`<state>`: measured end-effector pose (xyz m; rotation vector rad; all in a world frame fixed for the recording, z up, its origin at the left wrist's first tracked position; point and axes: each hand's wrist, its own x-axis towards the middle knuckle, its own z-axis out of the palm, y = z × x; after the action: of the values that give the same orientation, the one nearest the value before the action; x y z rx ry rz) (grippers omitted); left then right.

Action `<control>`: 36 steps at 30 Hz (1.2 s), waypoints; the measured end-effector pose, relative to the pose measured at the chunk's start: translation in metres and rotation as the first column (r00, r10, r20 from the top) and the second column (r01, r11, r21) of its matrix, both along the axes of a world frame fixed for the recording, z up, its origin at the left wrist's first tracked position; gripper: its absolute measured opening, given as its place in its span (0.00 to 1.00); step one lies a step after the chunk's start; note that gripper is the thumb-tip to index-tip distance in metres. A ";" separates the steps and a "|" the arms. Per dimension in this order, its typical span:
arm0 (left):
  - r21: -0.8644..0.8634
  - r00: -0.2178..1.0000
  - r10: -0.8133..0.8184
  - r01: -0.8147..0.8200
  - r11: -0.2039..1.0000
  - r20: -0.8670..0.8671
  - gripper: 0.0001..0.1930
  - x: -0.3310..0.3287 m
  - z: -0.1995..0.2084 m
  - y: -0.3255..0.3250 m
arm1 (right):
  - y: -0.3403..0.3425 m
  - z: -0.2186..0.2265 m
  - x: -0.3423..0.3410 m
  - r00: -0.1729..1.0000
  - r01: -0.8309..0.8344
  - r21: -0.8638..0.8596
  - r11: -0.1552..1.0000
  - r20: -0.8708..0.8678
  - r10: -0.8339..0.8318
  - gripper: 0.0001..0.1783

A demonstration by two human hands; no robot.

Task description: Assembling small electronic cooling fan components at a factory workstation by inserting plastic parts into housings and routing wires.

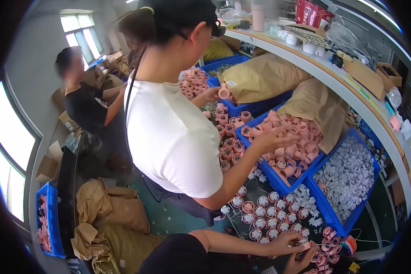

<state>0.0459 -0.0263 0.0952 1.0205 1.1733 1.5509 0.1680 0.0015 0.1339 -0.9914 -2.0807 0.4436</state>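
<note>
My left hand [285, 243] reaches over the work table from the lower edge, its fingers closed on a small pink plastic part [306, 246] with some white on it. Just below, my right hand [300, 263] pinches the same part from the other side; the lower edge cuts off much of this hand. Beside my hands on the right lies a heap of pink round housings [326, 251]. Left of and beyond them stand rows of pink housings with white star-shaped inserts [271, 211]. Loose white inserts [305, 197] lie next to these rows.
A co-worker in a white shirt [169, 132] stands close by, handling pink parts at a blue bin [278, 181]. Another blue bin holds white pieces [347, 171]. A cluttered shelf [324, 61] overhangs the table. Brown sacks [118, 210] rest at left; a second person [84, 102] is farther back.
</note>
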 end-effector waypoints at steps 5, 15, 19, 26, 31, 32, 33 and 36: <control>-0.169 0.976 -0.162 0.137 0.976 -0.147 0.20 0.015 -0.020 0.012 | 0.001 -0.041 0.028 0.998 0.058 -0.023 0.998 -0.035 -0.058 0.29; 0.159 0.703 -0.174 0.381 0.911 -0.690 0.25 0.082 -0.120 0.036 | 0.008 -0.152 0.092 0.866 0.195 -0.627 0.755 -0.252 -0.432 0.38; 0.102 0.480 -0.242 0.584 0.805 -0.843 0.20 0.100 -0.154 0.050 | -0.001 -0.201 0.110 0.770 0.614 -0.221 0.758 0.376 -0.515 0.37; 0.031 0.343 -0.198 0.561 0.827 -0.918 0.17 0.073 -0.140 0.043 | 0.038 -0.167 0.134 0.887 0.426 -0.318 0.847 0.333 -0.320 0.29; 0.016 0.271 -0.190 0.610 0.792 -0.944 0.06 0.043 -0.107 0.061 | 0.113 -0.158 0.097 0.776 0.425 -0.014 0.905 0.520 -0.357 0.28; 0.003 0.303 -0.205 0.567 0.824 -0.931 0.08 0.043 -0.107 0.078 | 0.121 -0.174 0.102 0.752 0.405 -0.056 0.913 0.589 -0.297 0.28; -0.018 0.334 -0.220 0.515 0.857 -0.916 0.09 0.041 -0.104 0.100 | 0.128 -0.185 0.102 0.727 0.379 -0.106 0.919 0.649 -0.225 0.29; -0.030 0.032 -0.035 0.156 0.987 -0.999 0.11 0.023 -0.128 0.166 | 0.129 -0.172 0.086 0.753 0.432 -0.249 0.867 0.629 -0.195 0.29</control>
<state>0.0691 0.1402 -0.0327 2.4296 1.8639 0.4798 0.2537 0.1302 -0.0377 -1.8935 -2.3257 0.3994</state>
